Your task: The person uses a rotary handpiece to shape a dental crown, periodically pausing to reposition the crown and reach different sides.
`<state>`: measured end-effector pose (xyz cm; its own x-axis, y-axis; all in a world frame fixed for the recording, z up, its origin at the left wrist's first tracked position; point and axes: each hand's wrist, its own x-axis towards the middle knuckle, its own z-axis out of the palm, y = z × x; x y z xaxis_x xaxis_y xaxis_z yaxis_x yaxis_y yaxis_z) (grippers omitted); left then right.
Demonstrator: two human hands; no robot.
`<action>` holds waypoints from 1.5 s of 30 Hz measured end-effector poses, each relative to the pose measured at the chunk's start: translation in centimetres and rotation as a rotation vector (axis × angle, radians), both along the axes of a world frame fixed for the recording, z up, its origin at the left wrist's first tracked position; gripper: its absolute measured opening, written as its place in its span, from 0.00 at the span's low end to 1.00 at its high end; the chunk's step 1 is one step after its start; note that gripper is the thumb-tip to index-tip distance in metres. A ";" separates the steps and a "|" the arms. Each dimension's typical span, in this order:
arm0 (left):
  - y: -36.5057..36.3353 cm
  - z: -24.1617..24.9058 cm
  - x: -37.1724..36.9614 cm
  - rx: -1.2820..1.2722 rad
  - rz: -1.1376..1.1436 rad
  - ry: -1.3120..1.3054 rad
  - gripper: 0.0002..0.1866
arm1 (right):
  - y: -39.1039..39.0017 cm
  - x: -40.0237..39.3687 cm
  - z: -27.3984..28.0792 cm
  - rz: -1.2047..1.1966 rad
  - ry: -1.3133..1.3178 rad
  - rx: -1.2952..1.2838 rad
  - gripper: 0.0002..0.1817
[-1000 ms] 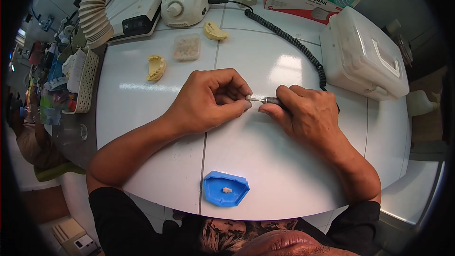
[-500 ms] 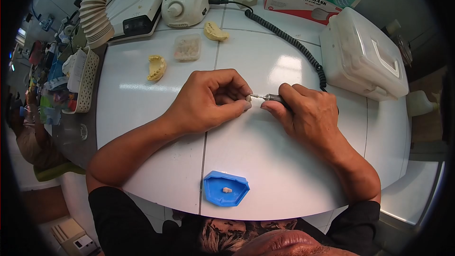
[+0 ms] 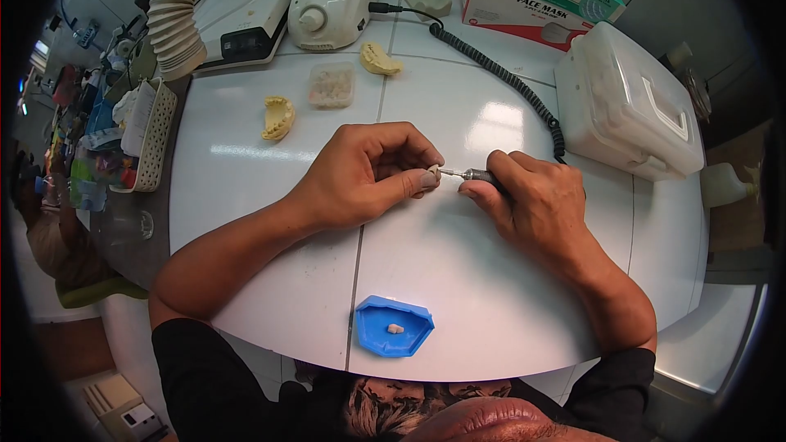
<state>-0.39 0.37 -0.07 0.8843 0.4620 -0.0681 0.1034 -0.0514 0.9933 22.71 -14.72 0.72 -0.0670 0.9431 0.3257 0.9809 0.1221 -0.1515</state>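
Two yellow horseshoe-shaped dental casts (image 3: 278,118) are sitting beyond the shallow blue plastic tray (image 3: 375,329): one off to its left, the other almost straight past it. One clear square plastic box (image 3: 330,105) of pale bits is sitting between them. One rounded white control unit (image 3: 332,8) is standing way beyond the tray, a bit left. One small pale lump (image 3: 395,329) is lying in the tray. One coiled black cord (image 3: 508,74) is running beyond it to the right, and one boxy white plastic case (image 3: 630,106) is standing far right.

Hard-to-see stuff: the left hand (image 3: 360,176) is covering part of one tiny off-white tooth-like piece (image 3: 435,170), the boxed bits are looking too blurry to count, and the right hand (image 3: 536,196) is hiding the back of one slim dark-grey handpiece (image 3: 479,175).

Hands are working apart beyond the tray, left pinching the piece between thumb and fingers, right gripping the handpiece. So the piece is sitting at the left fingertips, between both hands, right by the thin silver bit (image 3: 452,173); can't tell if they're touching.
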 end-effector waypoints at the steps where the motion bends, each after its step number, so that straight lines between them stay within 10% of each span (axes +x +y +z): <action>1: 0.0 0.1 0.0 0.002 -0.006 0.005 0.10 | 0.0 0.0 0.0 0.000 -0.002 0.000 0.27; 45: -0.2 0.0 0.0 0.027 -0.023 0.044 0.06 | 0.0 -0.1 0.1 0.034 0.028 0.005 0.27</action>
<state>-0.44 0.13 -0.04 0.8911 0.4437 -0.0950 0.1452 -0.0806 0.9861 22.66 -14.72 0.86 -0.0901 0.9387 0.3327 0.9715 0.1564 -0.1782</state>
